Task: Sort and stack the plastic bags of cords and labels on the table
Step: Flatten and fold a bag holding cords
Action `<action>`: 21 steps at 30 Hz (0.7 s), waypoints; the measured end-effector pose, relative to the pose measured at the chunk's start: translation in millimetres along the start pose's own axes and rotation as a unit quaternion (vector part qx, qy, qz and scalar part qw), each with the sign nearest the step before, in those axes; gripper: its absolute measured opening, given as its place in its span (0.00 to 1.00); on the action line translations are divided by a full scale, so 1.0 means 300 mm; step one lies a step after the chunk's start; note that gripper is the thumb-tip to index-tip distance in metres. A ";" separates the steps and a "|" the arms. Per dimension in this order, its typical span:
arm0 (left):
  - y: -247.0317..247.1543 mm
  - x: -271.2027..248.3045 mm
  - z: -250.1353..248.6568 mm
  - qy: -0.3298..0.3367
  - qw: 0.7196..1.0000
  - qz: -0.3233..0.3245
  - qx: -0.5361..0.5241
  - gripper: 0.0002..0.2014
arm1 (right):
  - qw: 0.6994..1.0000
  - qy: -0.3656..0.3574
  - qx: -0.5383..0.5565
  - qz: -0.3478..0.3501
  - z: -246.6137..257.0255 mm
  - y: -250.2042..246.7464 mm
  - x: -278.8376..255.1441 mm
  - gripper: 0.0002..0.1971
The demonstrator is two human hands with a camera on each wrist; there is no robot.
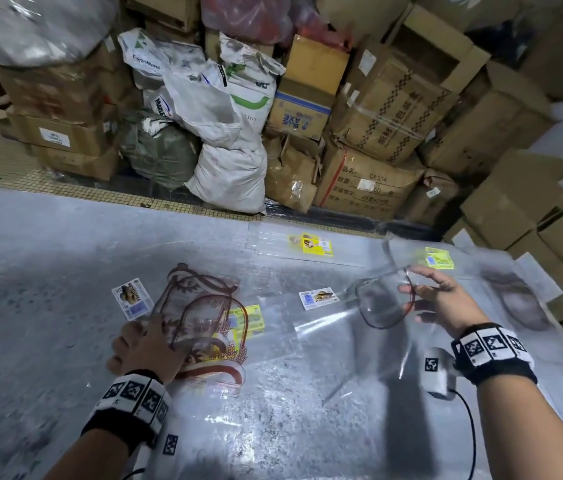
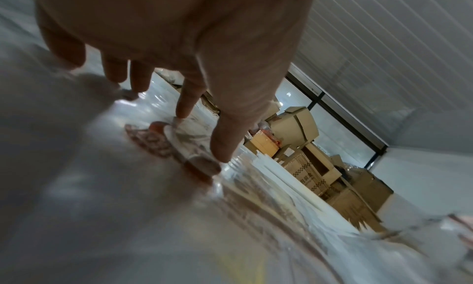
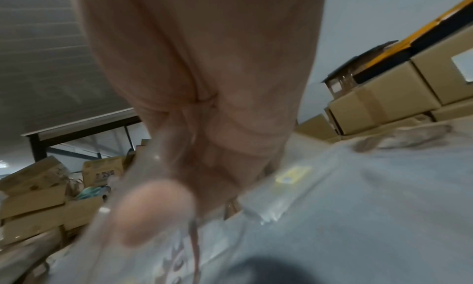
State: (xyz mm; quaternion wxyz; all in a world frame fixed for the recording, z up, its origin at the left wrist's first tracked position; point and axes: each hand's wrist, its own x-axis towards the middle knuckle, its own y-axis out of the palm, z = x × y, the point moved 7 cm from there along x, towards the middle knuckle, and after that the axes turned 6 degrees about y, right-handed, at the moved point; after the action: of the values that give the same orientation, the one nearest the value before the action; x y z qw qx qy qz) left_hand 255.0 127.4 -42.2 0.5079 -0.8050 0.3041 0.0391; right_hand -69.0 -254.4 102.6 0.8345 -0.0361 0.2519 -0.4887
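Observation:
My left hand (image 1: 143, 341) lies flat, fingers straight, on a pile of clear plastic bags printed with a brown cord pattern (image 1: 204, 303) at the table's left middle. In the left wrist view the fingertips (image 2: 182, 111) touch the printed bag (image 2: 156, 140). My right hand (image 1: 411, 297) pinches a clear plastic bag with a dark loop (image 1: 377, 308) and holds it tilted above the table. In the right wrist view, which is blurred, the thumb (image 3: 156, 207) shows through the held bag (image 3: 179, 254). Loose labels lie around: a white one (image 1: 132, 298), another (image 1: 318, 298), and yellow ones (image 1: 316, 244), (image 1: 439, 258).
The table (image 1: 48, 271) is covered with clear sheeting. More flat clear bags (image 1: 273, 240) lie at the far edge. Cardboard boxes (image 1: 387, 109) and white sacks (image 1: 228, 168) are piled behind the table, with more boxes (image 1: 532, 202) to the right.

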 end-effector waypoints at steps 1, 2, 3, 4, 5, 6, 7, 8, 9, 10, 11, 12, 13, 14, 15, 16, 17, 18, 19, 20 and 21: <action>-0.006 -0.003 -0.005 0.000 1.000 -0.002 0.012 0.48 | 1.000 -0.018 -0.001 -0.018 0.026 -0.017 -0.006 0.18; -0.016 -0.009 -0.017 -0.002 1.000 -0.004 0.026 0.46 | 0.999 -0.041 -0.003 -0.033 0.064 -0.032 -0.018 0.20; -0.017 -0.003 -0.016 -0.002 0.999 -0.006 0.033 0.45 | 0.997 -0.068 -0.005 -0.044 0.108 -0.043 -0.032 0.22; -0.019 0.003 -0.013 -0.006 0.999 -0.004 0.032 0.45 | 0.994 -0.095 -0.002 -0.047 0.156 -0.042 -0.053 0.23; -0.020 0.010 -0.010 -0.010 0.999 -0.006 0.033 0.46 | 0.992 -0.121 0.006 -0.042 0.204 -0.031 -0.076 0.24; -0.017 0.018 -0.003 -0.013 0.999 -0.005 0.031 0.47 | 0.989 -0.143 0.026 -0.024 0.249 -0.005 -0.104 0.25; -0.017 0.025 0.000 -0.014 0.999 -0.006 0.032 0.46 | 0.986 -0.160 0.055 0.006 0.285 0.032 -0.126 0.26; -0.020 0.025 -0.001 -0.020 1.000 -0.005 0.021 0.45 | 0.981 -0.170 0.085 0.043 0.316 0.082 -0.151 0.28; -0.020 0.032 0.001 -0.026 1.000 -0.009 0.014 0.43 | 0.976 -0.174 0.102 0.078 0.338 0.138 -0.167 0.29; -0.024 0.032 -0.004 -0.028 1.000 -0.009 -0.008 0.41 | 0.972 -0.174 0.113 0.110 0.354 0.195 -0.181 0.30; -0.030 0.034 -0.007 -0.029 0.999 -0.009 -0.024 0.39 | 0.968 -0.172 0.116 0.138 0.362 0.252 -0.186 0.30; -0.022 0.047 -0.002 -0.030 0.999 0.001 -0.046 0.38 | 0.964 -0.168 0.123 0.167 0.366 0.309 -0.192 0.30; -0.008 0.072 0.019 -0.035 0.997 0.012 -0.069 0.38 | 0.958 -0.162 0.138 0.192 0.365 0.362 -0.194 0.31; -0.005 0.088 0.029 -0.039 0.995 0.023 -0.087 0.40 | 0.948 -0.155 0.171 0.220 0.363 0.415 -0.199 0.32; 0.004 0.113 0.046 -0.028 0.992 0.032 -0.118 0.42 | 0.937 -0.143 0.212 0.239 0.347 0.464 -0.194 0.33; 0.000 0.120 0.045 -0.023 0.989 0.039 -0.139 0.43 | 0.926 -0.124 0.254 0.252 0.324 0.513 -0.190 0.33; -0.015 0.106 0.030 -0.023 0.985 0.045 -0.164 0.41 | 0.918 -0.099 0.285 0.257 0.287 0.561 -0.181 0.34; -0.027 0.100 0.025 -0.018 0.984 0.047 -0.172 0.34 | 0.914 -0.066 0.304 0.259 0.231 0.617 -0.170 0.34; -0.031 0.098 0.020 -0.001 0.980 0.050 -0.192 0.27 | 0.919 -0.023 0.304 0.250 0.156 0.672 -0.152 0.33; -0.032 0.092 0.020 0.002 0.976 0.051 -0.213 0.21 | 0.930 0.024 0.282 0.234 0.072 0.724 -0.143 0.30; -0.038 0.081 0.016 0.011 0.965 0.050 -0.255 0.15 | 0.942 0.071 0.242 0.222 -0.017 0.772 -0.137 0.27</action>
State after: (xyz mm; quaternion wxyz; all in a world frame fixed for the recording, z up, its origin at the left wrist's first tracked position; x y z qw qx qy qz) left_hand 281.9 123.8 -44.4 0.2795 -0.8923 0.3290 0.1321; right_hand 97.2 -98.7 42.9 0.8853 0.2588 0.1866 -0.3382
